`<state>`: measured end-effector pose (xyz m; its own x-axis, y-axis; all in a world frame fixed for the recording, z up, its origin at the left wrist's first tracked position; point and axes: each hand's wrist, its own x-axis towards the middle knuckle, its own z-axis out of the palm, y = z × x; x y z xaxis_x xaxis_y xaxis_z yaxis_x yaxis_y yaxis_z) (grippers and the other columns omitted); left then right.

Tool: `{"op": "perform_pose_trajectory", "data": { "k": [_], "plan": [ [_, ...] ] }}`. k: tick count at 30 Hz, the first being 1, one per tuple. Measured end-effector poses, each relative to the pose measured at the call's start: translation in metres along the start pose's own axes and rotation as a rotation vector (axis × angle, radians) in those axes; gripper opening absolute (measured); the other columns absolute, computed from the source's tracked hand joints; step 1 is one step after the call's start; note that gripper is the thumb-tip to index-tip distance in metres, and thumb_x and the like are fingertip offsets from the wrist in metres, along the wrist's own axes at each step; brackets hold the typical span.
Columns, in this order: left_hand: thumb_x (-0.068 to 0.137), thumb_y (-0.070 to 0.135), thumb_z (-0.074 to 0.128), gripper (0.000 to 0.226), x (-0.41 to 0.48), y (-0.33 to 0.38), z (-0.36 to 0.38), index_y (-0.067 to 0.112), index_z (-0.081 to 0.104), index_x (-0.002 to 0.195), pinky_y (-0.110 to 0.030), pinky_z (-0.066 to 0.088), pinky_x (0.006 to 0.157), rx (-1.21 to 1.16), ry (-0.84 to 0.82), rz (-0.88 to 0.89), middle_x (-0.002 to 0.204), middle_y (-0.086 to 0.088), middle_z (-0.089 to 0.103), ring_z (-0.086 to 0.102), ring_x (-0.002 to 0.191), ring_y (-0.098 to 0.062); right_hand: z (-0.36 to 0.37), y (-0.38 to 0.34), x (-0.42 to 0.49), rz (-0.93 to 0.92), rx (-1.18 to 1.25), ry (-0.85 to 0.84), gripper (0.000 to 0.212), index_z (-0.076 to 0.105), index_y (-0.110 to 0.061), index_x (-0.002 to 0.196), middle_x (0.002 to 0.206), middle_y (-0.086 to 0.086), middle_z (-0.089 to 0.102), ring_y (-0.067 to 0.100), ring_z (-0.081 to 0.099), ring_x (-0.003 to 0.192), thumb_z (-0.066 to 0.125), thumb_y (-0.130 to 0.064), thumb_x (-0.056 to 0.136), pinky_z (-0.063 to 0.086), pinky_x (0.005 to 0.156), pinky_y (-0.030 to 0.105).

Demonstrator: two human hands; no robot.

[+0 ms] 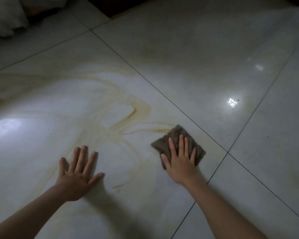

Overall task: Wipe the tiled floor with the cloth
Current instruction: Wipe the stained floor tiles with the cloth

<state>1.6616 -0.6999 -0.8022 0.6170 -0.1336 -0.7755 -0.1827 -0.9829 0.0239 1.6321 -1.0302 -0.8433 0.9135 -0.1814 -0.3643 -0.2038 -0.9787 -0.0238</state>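
Note:
A folded brown cloth (176, 135) lies flat on the glossy white tiled floor (188, 57), near a dark grout line. My right hand (180, 161) presses on the cloth with straight, spread fingers, covering its near half. My left hand (78, 173) rests palm down on the bare tile to the left, fingers straight and spread, holding nothing. Yellowish-brown smear streaks (124, 118) curl across the tile between and beyond my hands, one streak running up to the cloth's far corner.
White fabric bundles (5, 19) lie at the far left corner, and a dark piece of furniture (117, 6) stands at the far edge. Small dark specks (226, 116) dot the tile to the right. Light reflections glare on the floor.

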Motion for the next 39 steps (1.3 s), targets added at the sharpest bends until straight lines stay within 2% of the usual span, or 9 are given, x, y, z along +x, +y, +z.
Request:
{"op": "perform_pose_trajectory", "data": {
  "k": [6,9,12,16,19,25,29,34,39],
  "plan": [
    [0.070,0.082,-0.023,0.115,0.007,-0.003,0.013,0.003,0.009,0.147,-0.058,0.002,0.111,-0.018,0.134,0.015,0.157,-0.012,-0.011,-0.026,0.144,-0.018,-0.032,0.015,0.102,0.035,0.019,0.219,0.062,0.011,-0.028,0.155,0.163,0.007,0.002,0.026,-0.002,0.150,0.027,-0.050,0.100,-0.001,0.118,0.054],
    [0.063,0.082,-0.030,0.118,0.002,-0.004,0.011,0.004,-0.002,0.147,-0.061,0.003,0.112,-0.022,0.116,0.048,0.156,-0.011,-0.018,-0.022,0.144,-0.029,-0.030,-0.008,0.088,0.132,0.069,0.238,0.061,0.011,-0.022,0.155,0.163,0.008,0.002,0.025,-0.002,0.150,0.026,-0.046,0.101,0.001,0.118,0.053],
    [0.086,0.073,-0.010,0.102,0.001,0.001,0.009,0.002,0.031,0.146,-0.072,0.032,0.095,-0.001,0.170,0.048,0.153,-0.025,0.021,0.020,0.142,-0.042,-0.003,-0.067,0.021,0.034,0.056,0.329,0.062,0.027,-0.008,0.151,0.160,0.016,0.017,0.033,0.013,0.148,0.031,-0.042,0.099,0.016,0.115,0.059],
    [0.031,0.073,-0.052,0.123,0.000,0.001,0.004,0.010,-0.036,0.136,-0.055,-0.007,0.114,0.025,0.051,-0.017,0.139,-0.010,-0.050,-0.040,0.134,-0.028,0.045,-0.138,-0.079,-0.559,0.013,0.158,0.069,0.037,-0.019,0.147,0.161,0.009,0.018,0.026,0.025,0.146,0.044,-0.051,0.087,0.020,0.112,0.054],
    [0.028,0.074,-0.052,0.122,0.006,-0.002,0.010,0.012,-0.041,0.133,-0.052,-0.010,0.114,0.069,0.024,-0.014,0.135,-0.007,-0.055,-0.046,0.130,-0.025,0.025,-0.100,-0.044,-0.774,-0.011,0.171,0.066,0.041,-0.031,0.144,0.158,0.000,0.029,0.018,0.024,0.146,0.048,-0.054,0.082,0.027,0.115,0.054],
    [0.032,0.081,-0.046,0.115,0.008,-0.003,0.012,0.022,-0.046,0.130,-0.051,-0.016,0.112,0.018,0.048,0.012,0.133,-0.001,-0.058,-0.053,0.123,-0.019,-0.040,0.012,0.089,-0.060,0.067,0.260,0.059,0.021,-0.026,0.154,0.163,0.004,0.010,0.021,0.007,0.150,0.036,-0.044,0.100,0.007,0.119,0.049],
    [0.031,0.078,-0.048,0.105,0.005,-0.002,0.010,0.025,-0.055,0.122,-0.053,-0.015,0.112,0.021,0.101,0.025,0.126,-0.002,-0.064,-0.055,0.119,-0.022,-0.028,-0.048,0.080,0.188,0.166,0.282,0.058,0.014,-0.024,0.155,0.163,0.006,-0.001,0.022,-0.006,0.150,0.026,-0.046,0.102,-0.003,0.118,0.055],
    [0.095,0.058,-0.010,0.079,-0.001,-0.013,0.020,0.008,0.009,0.152,-0.072,0.032,0.095,0.039,0.331,0.193,0.159,-0.018,-0.010,0.009,0.144,-0.043,0.026,-0.166,-0.021,-0.464,0.081,0.318,0.062,0.025,-0.023,0.153,0.161,0.007,0.017,0.027,0.015,0.148,0.024,-0.052,0.099,0.016,0.116,0.059],
    [0.090,0.072,-0.001,0.087,0.004,-0.011,0.041,0.011,0.021,0.149,-0.037,0.004,0.116,-0.256,0.528,0.205,0.158,-0.004,0.016,-0.009,0.145,-0.007,0.001,-0.094,0.051,-0.966,0.011,0.299,0.048,0.041,-0.031,0.145,0.156,-0.002,0.033,0.016,0.025,0.144,0.047,-0.040,0.098,0.013,0.119,0.047]
  ]
}}
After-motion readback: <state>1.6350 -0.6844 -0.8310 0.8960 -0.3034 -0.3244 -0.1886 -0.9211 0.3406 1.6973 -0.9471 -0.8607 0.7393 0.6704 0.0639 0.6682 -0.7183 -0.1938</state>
